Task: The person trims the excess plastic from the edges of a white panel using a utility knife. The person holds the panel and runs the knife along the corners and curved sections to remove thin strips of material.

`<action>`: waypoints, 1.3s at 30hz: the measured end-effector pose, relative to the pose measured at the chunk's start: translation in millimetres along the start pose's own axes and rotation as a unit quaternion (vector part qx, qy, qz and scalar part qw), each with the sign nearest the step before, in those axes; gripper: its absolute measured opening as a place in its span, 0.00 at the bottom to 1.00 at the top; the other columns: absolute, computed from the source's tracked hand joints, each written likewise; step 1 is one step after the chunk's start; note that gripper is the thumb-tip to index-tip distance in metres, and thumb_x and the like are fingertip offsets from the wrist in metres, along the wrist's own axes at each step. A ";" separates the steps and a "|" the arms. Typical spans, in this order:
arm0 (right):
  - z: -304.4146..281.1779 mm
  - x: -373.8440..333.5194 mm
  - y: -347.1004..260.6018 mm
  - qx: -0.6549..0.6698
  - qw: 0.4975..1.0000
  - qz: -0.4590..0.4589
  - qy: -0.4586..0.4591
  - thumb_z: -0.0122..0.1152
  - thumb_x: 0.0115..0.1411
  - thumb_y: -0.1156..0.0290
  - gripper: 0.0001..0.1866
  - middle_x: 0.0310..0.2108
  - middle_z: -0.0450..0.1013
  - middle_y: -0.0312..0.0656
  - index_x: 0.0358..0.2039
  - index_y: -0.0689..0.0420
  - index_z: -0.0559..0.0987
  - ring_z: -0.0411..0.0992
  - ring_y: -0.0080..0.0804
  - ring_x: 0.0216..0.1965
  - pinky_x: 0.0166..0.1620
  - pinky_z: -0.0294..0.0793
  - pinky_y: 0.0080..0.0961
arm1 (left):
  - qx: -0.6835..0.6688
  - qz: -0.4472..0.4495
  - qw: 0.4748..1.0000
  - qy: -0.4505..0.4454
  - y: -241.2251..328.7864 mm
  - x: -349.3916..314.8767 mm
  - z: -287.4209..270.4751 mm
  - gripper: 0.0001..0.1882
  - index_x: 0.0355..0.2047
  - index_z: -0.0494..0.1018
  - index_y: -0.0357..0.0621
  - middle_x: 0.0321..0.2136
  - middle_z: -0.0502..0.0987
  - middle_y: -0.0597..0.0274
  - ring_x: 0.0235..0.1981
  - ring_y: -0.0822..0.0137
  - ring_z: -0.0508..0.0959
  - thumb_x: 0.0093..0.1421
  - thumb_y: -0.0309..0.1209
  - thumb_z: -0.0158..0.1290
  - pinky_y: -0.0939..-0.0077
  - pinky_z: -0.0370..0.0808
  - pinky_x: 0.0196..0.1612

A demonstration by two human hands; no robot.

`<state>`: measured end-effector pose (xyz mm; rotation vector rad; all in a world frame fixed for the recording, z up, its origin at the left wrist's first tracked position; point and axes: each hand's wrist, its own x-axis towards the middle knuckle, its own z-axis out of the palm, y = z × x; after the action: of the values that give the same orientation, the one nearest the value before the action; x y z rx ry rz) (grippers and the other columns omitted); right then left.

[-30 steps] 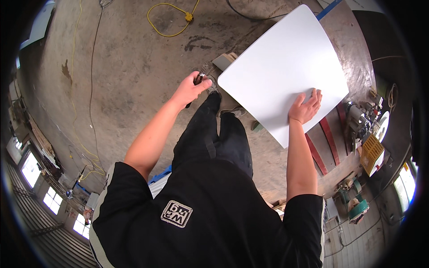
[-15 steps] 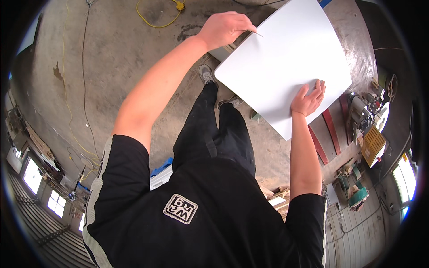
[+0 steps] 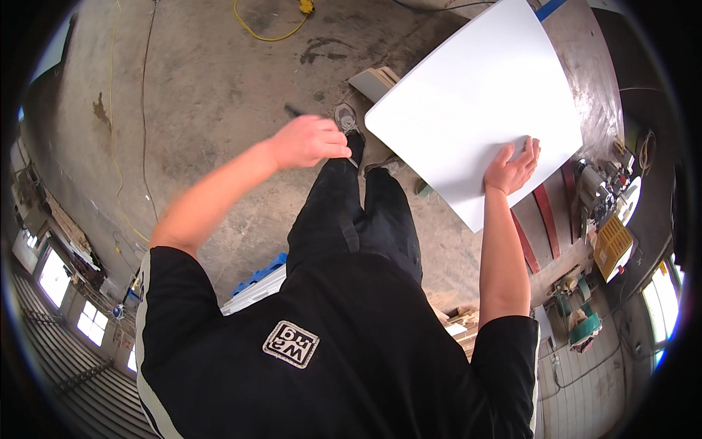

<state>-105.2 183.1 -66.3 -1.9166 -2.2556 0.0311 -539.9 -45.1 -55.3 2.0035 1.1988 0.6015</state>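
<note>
A large white panel (image 3: 468, 95) with rounded corners lies to the right in front of me. My right hand (image 3: 510, 168) rests flat on its near right part, fingers spread and thumb apart. Away from the panel, my left hand (image 3: 311, 142) is closed in the air over the floor, left of the panel's corner. From its fist a dark, blurred end of a slim tool (image 3: 292, 110) sticks out, and a thin pale tip shows below the fingers. The tool's exact kind cannot be made out.
Stacked boards (image 3: 376, 79) show under the panel's left edge. Dark red bars (image 3: 545, 219) and a machine with a yellow guard (image 3: 613, 247) stand at the right. A yellow cable (image 3: 267, 38) lies on the concrete floor. White strips (image 3: 256, 289) are left of my legs.
My left hand has drawn back from the panel's left edge, toward me and to the left, with the slim tool in it. My right hand stays on the panel.
</note>
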 end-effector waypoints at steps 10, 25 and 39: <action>-0.3 -0.2 -2.5 -0.002 1.000 -0.002 0.000 0.52 0.73 0.56 0.30 0.78 0.62 0.49 0.72 0.54 0.69 0.56 0.49 0.79 0.79 0.55 0.47 | -0.230 -0.383 0.838 0.312 57.3 24.1 78.3 0.09 0.46 0.77 0.41 0.35 0.82 0.52 0.33 0.58 0.83 0.71 0.31 0.62 0.66 0.80 0.41; 0.4 0.2 0.6 0.013 1.000 0.006 -0.011 0.52 0.72 0.55 0.31 0.78 0.61 0.47 0.72 0.53 0.68 0.54 0.48 0.80 0.82 0.49 0.49 | -0.034 -0.402 0.831 0.384 41.0 40.0 61.9 0.09 0.34 0.79 0.47 0.26 0.82 0.55 0.28 0.50 0.84 0.67 0.35 0.66 0.58 0.79 0.31; 0.6 0.5 1.1 0.011 1.000 -0.008 0.002 0.52 0.73 0.56 0.31 0.78 0.62 0.48 0.72 0.52 0.68 0.55 0.48 0.80 0.80 0.52 0.49 | -0.213 -0.394 0.808 0.383 39.0 48.3 68.4 0.22 0.52 0.76 0.44 0.33 0.84 0.56 0.33 0.61 0.83 0.67 0.42 0.70 0.65 0.80 0.40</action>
<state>-104.3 183.8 -67.0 -1.8859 -2.2578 0.0494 -448.6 -37.5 -67.3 0.7167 1.9735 1.1392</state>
